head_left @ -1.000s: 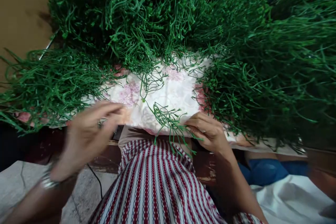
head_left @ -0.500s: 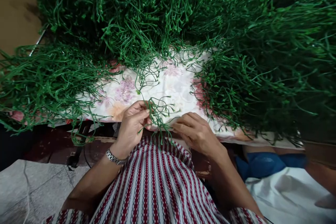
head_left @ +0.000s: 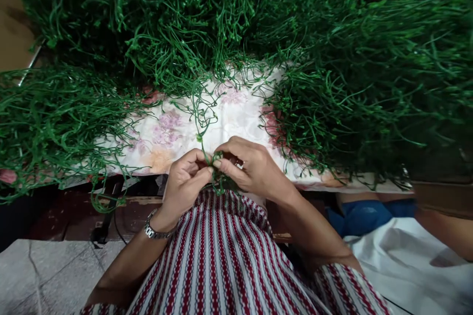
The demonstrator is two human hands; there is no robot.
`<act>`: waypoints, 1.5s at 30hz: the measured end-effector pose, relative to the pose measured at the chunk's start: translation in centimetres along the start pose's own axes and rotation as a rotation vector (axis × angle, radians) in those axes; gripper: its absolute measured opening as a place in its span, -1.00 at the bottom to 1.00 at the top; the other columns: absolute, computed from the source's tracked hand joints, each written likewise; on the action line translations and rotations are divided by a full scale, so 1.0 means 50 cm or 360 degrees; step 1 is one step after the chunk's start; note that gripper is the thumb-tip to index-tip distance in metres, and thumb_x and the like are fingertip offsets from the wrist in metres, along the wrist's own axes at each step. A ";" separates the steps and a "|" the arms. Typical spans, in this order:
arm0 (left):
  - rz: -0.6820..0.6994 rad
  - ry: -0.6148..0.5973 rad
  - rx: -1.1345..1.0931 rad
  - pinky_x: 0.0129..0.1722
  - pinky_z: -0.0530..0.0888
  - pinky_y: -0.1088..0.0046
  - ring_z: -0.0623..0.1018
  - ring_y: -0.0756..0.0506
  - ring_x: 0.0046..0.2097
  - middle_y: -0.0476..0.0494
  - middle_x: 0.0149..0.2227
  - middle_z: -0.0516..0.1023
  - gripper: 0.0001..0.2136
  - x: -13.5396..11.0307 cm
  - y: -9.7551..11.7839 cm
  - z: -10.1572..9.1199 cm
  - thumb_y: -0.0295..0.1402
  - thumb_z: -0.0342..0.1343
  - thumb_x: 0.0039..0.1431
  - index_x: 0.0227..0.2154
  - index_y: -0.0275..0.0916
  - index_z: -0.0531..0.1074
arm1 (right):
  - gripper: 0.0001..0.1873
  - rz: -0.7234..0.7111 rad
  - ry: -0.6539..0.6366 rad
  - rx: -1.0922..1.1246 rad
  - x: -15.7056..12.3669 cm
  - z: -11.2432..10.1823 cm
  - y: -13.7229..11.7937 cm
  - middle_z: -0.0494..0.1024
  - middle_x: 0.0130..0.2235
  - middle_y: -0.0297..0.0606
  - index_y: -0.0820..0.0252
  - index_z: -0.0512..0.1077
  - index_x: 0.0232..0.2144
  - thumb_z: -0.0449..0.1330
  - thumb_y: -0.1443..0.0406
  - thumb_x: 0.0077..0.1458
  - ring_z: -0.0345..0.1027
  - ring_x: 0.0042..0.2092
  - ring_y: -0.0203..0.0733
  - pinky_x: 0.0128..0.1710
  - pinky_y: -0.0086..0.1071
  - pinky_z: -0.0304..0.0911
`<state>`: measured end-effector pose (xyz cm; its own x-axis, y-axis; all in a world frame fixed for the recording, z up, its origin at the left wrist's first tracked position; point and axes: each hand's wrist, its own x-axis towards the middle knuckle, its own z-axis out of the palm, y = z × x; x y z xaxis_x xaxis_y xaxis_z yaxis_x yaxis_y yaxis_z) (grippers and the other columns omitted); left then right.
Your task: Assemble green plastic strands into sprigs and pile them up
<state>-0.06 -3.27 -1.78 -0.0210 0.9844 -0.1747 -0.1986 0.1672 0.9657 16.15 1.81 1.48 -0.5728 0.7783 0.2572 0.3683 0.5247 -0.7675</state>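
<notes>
Green sprig (head_left: 199,138) shows in the head view by the middle of the tabletop's near edge, its stem running into the fingers. The left hand (head_left: 186,179) pinches the stem between thumb and finger. The right hand (head_left: 249,165) pinches green strands (head_left: 219,187) right next to it; I can't tell if they join the sprig. One big heap (head_left: 177,19) covers the tabletop's far side and meets the sprig's top. A left heap (head_left: 59,128) droops over the near edge, and a right heap (head_left: 351,93) fills the right side. White flowery cloth (head_left: 236,118) shows between the heaps, down to the near edge. Striped clothes (head_left: 221,256) are close under both hands. Another person's blue clothing (head_left: 369,216) is below the near edge, on the right.
</notes>
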 end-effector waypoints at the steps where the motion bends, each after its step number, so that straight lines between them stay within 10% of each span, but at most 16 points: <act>1: 0.0010 -0.0023 -0.0005 -0.49 0.21 0.61 0.27 0.09 -0.49 0.06 -0.51 0.36 -0.93 -0.002 -0.001 -0.002 -0.50 0.10 0.00 -0.43 -0.22 0.40 | -0.84 0.0020 -0.0043 0.0047 0.004 0.010 0.003 0.45 -0.36 -0.24 0.32 0.41 -0.30 0.12 0.31 0.13 0.29 -0.36 -0.35 -0.34 -0.46 0.20; 13: 0.0046 -0.0150 0.0088 -0.35 0.28 0.55 0.35 0.02 -0.35 -0.02 -0.42 0.38 -0.96 0.003 0.002 -0.013 -0.49 0.09 0.01 -0.50 -0.25 0.36 | -0.88 0.0220 -0.0082 0.0648 -0.028 0.032 0.027 0.42 -0.43 -0.33 0.30 0.42 -0.36 0.13 0.33 0.13 0.26 -0.42 -0.42 -0.40 -0.53 0.18; 22: -0.0158 -0.0133 0.0270 -0.52 0.18 0.59 0.24 0.08 -0.52 0.05 -0.55 0.30 -0.98 -0.001 0.006 -0.003 -0.47 0.09 -0.05 -0.50 -0.26 0.35 | -0.83 0.0134 -0.0111 0.0310 -0.031 0.019 0.013 0.39 -0.45 -0.33 0.31 0.39 -0.36 0.05 0.32 0.17 0.23 -0.42 -0.40 -0.38 -0.52 0.14; 32: 0.0199 -0.0243 0.0916 -0.44 0.19 0.55 0.22 0.06 -0.47 0.06 -0.54 0.20 -0.90 0.005 0.015 -0.001 -0.51 0.01 0.02 -0.54 -0.25 0.24 | -0.78 0.0253 -0.0356 0.0400 -0.031 0.023 0.031 0.36 -0.48 -0.37 0.32 0.39 -0.32 0.06 0.24 0.17 0.19 -0.45 -0.43 -0.43 -0.55 0.07; 45: 0.0361 -0.0345 0.0783 -0.53 0.07 0.54 0.10 0.07 -0.52 0.10 -0.61 0.04 -0.83 0.160 0.056 0.040 -0.53 -0.02 -0.08 -0.64 -0.24 0.10 | -0.68 0.0302 -0.0117 0.0212 0.073 -0.030 0.079 0.11 -0.57 -0.44 0.29 0.25 -0.54 0.02 0.19 0.16 -0.04 -0.51 -0.45 -0.54 -0.54 -0.13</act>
<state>1.20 5.18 -0.10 0.2014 0.9787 0.0404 0.2671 -0.0945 0.9590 16.61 7.25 0.25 -0.5563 0.8287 0.0614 0.3773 0.3177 -0.8699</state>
